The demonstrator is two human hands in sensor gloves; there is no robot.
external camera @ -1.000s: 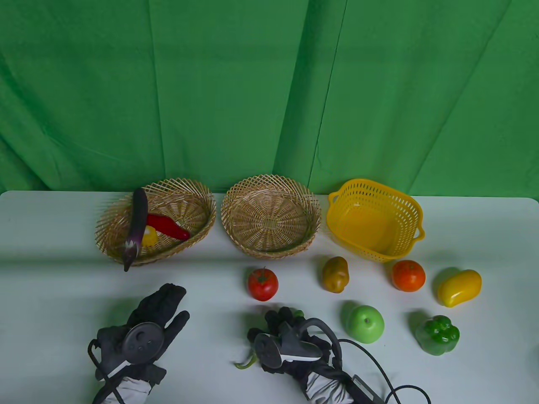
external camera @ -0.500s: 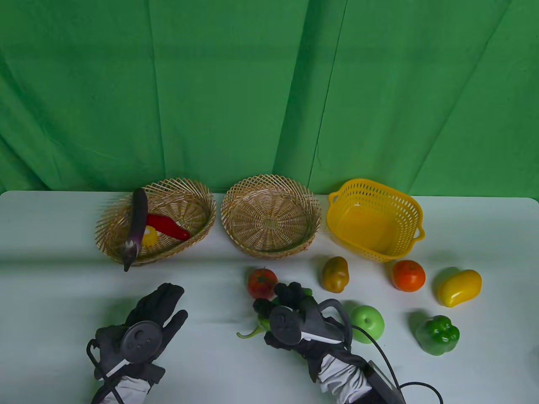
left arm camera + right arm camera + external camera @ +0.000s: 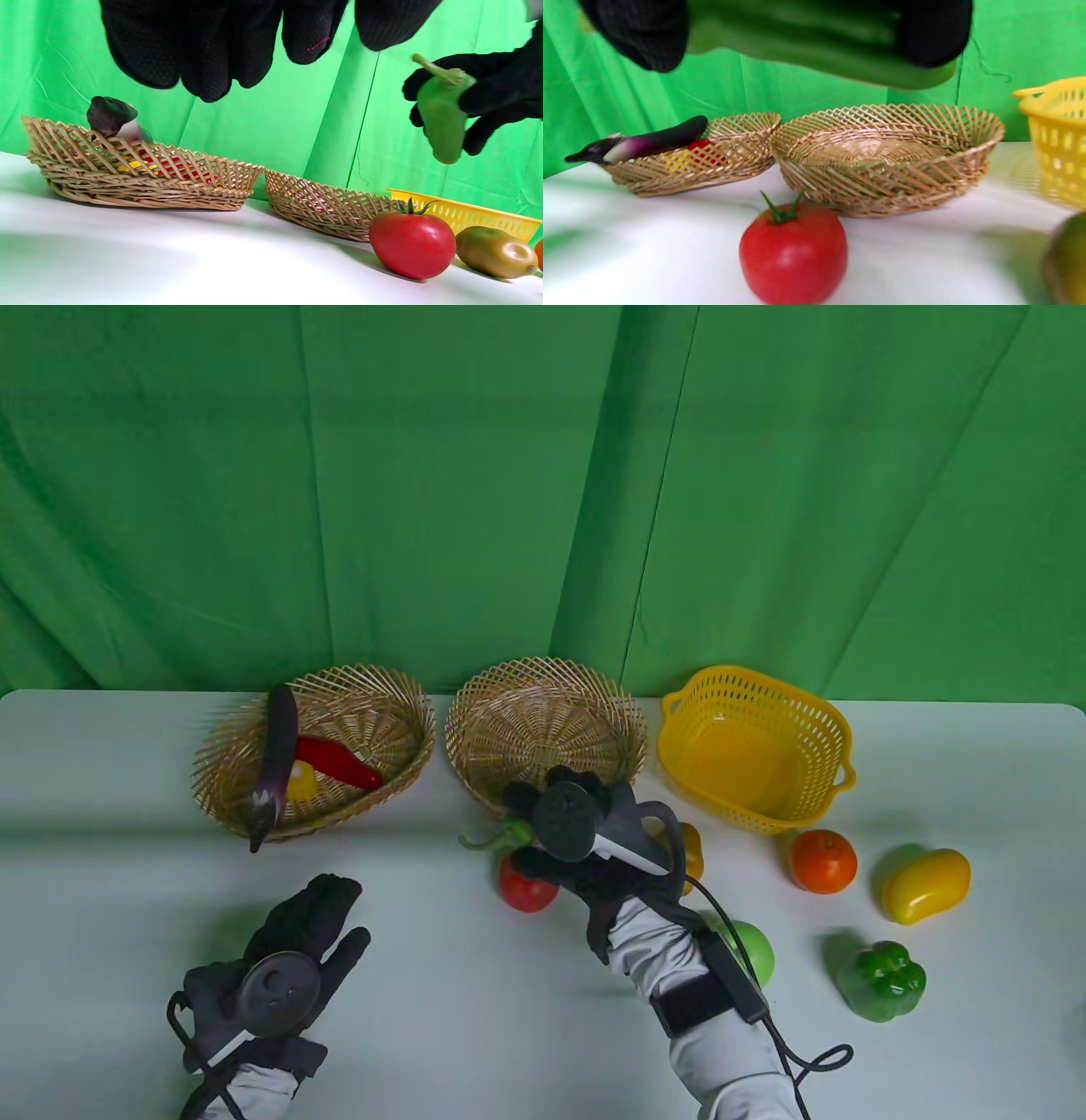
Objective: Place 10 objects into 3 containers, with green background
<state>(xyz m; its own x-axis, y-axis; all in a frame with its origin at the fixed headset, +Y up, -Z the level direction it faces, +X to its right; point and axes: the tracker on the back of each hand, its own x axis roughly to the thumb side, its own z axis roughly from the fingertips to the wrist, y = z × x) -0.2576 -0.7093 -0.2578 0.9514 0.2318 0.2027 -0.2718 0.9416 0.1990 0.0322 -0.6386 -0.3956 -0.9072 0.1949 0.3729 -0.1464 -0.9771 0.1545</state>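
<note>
Above the white table [image 3: 475,1010], the right hand [image 3: 577,831] grips a green chili pepper [image 3: 441,114]; the left hand [image 3: 288,959] lies loosely open, holding nothing.

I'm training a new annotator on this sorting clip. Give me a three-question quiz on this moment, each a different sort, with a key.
1. True or false: the right hand holds the green chili pepper above the table.
2. Multiple choice: which container holds the eggplant? A) left wicker basket B) middle wicker basket C) yellow plastic basket
3. Fill in: the fruit on the table nearest below the right hand is the red ____.

Key: 1 true; 2 A; 3 tomato.
</note>
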